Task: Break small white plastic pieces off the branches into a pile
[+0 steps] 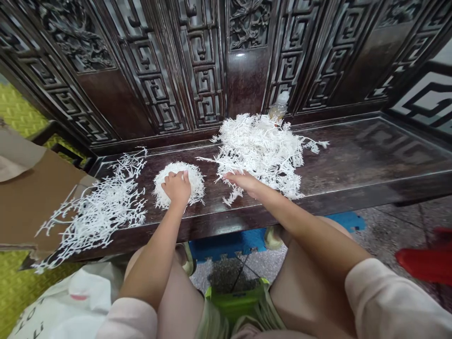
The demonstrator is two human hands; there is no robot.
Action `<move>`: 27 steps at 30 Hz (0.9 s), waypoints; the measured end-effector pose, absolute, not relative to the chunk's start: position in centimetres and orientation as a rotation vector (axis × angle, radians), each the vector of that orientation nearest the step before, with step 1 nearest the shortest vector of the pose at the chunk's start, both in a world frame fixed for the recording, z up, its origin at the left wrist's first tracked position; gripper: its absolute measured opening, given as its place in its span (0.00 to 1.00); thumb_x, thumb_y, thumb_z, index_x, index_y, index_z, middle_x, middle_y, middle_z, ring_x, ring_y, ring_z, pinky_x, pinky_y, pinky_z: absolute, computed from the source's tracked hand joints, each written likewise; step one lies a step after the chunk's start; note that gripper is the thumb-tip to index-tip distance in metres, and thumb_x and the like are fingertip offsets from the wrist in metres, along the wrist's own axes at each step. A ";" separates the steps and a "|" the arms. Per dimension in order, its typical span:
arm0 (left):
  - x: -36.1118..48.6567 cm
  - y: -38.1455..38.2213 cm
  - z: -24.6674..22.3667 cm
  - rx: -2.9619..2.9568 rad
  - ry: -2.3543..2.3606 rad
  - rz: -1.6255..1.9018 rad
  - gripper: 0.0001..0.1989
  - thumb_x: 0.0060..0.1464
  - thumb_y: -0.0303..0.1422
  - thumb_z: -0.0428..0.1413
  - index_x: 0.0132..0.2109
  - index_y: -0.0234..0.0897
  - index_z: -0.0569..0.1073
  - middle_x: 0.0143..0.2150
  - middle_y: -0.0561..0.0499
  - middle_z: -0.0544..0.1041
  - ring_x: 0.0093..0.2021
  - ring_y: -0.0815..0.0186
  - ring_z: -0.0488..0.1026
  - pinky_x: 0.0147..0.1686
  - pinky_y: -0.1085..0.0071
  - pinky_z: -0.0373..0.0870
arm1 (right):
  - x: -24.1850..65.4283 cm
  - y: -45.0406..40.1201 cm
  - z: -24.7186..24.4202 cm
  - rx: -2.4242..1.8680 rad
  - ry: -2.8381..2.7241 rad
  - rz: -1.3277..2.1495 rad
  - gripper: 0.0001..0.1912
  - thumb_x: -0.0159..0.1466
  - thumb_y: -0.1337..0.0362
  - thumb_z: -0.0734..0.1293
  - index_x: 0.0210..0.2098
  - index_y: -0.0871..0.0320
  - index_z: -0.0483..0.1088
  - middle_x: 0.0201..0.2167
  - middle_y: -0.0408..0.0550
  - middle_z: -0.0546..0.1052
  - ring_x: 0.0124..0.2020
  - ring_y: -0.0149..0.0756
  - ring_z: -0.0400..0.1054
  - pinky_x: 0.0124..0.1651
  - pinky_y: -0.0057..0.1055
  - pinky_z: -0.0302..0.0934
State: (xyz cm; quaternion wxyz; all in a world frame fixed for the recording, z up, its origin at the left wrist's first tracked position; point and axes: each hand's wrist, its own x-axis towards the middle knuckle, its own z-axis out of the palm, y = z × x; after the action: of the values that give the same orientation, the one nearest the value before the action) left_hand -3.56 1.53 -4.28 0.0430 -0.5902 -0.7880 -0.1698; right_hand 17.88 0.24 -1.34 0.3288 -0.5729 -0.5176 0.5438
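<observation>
My left hand (177, 187) rests on a small round heap of short white sprigs (162, 193). Its fingers are curled down among them, so what they grip is hidden. At the front left of a larger heap of white artificial branches (261, 141), my right hand (243, 181) is closed with thumb and fingers together on a white branch. One thin stem sticks out of that heap to the left, above the right hand. Further left lies a third, looser pile of bare-looking white branched stems (109, 207), partly over the bench's front edge.
Everything lies on a dark wooden bench (353, 155) with a carved back (247, 75). A clear bottle with a white cap (280, 103) stands behind the large heap. Cardboard (45, 193) is at the left, a white bag (81, 292) below it. A red object (423, 263) is at right.
</observation>
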 end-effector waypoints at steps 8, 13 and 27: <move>-1.5 0.5 -2.9 -2.405 -2.115 -0.636 0.21 0.56 0.41 0.37 0.41 0.38 0.71 0.39 0.45 0.71 0.41 0.59 0.65 0.40 0.65 0.55 | 17.9 0.5 -1.5 -1.564 -1.409 1.403 0.16 0.49 0.54 0.64 0.26 0.62 0.70 0.21 0.45 0.67 0.24 0.28 0.56 0.29 0.27 0.50; 1.8 -1.0 -2.5 -2.646 -1.872 -0.717 0.18 0.54 0.42 0.42 0.32 0.38 0.72 0.32 0.46 0.72 0.39 0.60 0.65 0.41 0.65 0.55 | 17.7 0.5 -1.8 -1.513 -1.451 1.461 0.15 0.48 0.54 0.64 0.23 0.62 0.68 0.17 0.41 0.64 0.21 0.26 0.53 0.26 0.26 0.47; 2.6 -0.7 -3.3 -2.802 -1.980 -1.238 0.13 0.48 0.35 0.48 0.19 0.37 0.66 0.21 0.51 0.66 0.27 0.66 0.63 0.32 0.71 0.58 | 17.0 1.3 -3.5 -1.513 -1.701 0.940 0.08 0.50 0.60 0.63 0.22 0.59 0.68 0.21 0.43 0.69 0.25 0.31 0.59 0.31 0.28 0.51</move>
State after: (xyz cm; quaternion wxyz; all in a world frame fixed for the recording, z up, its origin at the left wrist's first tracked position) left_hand 2.58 -0.70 -3.30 -0.2504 -0.7438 -0.5254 -0.3287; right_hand 16.99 1.32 -3.54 0.3327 -0.5793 -0.6513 0.3599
